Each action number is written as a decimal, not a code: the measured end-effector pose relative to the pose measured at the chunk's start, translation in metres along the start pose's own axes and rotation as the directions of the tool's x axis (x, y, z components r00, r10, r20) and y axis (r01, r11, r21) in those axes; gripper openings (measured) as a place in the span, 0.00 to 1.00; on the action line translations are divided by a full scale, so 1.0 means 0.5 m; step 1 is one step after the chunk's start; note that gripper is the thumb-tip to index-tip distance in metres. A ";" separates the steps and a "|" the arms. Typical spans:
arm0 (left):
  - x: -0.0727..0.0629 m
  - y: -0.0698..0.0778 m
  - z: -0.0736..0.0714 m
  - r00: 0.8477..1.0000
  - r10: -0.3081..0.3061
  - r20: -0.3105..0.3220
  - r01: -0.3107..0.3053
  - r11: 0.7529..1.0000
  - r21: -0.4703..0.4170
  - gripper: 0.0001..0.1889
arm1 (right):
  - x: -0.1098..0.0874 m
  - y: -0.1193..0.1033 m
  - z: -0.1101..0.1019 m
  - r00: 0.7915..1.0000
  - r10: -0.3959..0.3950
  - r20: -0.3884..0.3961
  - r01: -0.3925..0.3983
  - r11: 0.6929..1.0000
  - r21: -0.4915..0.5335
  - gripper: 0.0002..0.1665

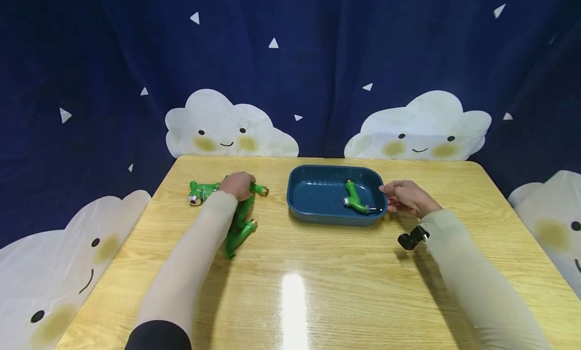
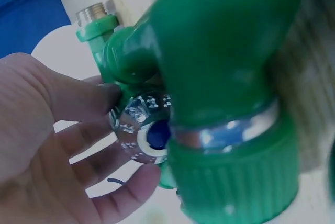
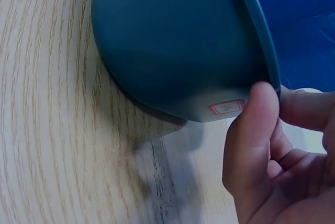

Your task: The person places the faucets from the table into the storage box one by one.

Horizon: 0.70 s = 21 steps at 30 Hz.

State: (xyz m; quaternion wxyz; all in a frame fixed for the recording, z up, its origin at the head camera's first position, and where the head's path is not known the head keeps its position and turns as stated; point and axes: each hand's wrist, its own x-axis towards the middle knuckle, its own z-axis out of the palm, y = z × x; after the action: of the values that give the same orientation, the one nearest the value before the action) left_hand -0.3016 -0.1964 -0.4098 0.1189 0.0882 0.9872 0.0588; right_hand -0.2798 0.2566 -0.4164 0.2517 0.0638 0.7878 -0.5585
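My left hand (image 1: 238, 184) is at the pile of green taps, its thumb and fingers curled round one green tap (image 2: 131, 56) at its chrome knob (image 2: 137, 116) with a blue centre. The brass-threaded end (image 1: 260, 189) of a tap sticks out to the right of that hand. Close to the left wrist camera, another green tap (image 2: 225, 67) hides part of the grip. With thumb and fingers, my right hand (image 1: 406, 197) pinches the right rim of a dark blue basin (image 1: 313, 193). Inside the basin, towards its right end, lies a green tap (image 1: 355, 196).
More green taps lie left of the basin: one with a chrome end (image 1: 195, 199) and another (image 1: 238, 239) near my left forearm. A black wrist camera (image 1: 412, 237) hangs by my right cuff. Behind the wooden table (image 1: 345, 279) hangs a dark blue curtain (image 1: 317, 62).
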 end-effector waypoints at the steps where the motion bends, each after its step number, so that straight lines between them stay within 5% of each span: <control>1: 0.000 0.001 -0.003 1.000 0.009 0.000 -0.009 1.000 0.008 0.22 | -0.001 0.000 -0.001 1.000 0.000 0.001 0.000 1.000 -0.003 0.26; 12: 0.003 0.010 -0.026 0.997 0.004 0.073 -0.008 0.998 0.055 0.23 | -0.009 -0.006 0.004 1.000 -0.011 0.000 0.011 1.000 -0.023 0.27; 21: 0.003 0.047 -0.028 0.972 -0.201 0.125 0.199 0.980 0.026 0.26 | -0.003 -0.001 0.000 1.000 -0.009 -0.007 0.009 0.999 -0.031 0.28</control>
State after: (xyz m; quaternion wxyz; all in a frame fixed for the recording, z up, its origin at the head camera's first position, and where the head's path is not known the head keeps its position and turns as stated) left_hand -0.3028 -0.1743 -0.3935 0.1861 -0.0075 0.9819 0.0340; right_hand -0.2789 0.2568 -0.4150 0.2475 0.0583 0.7975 -0.5471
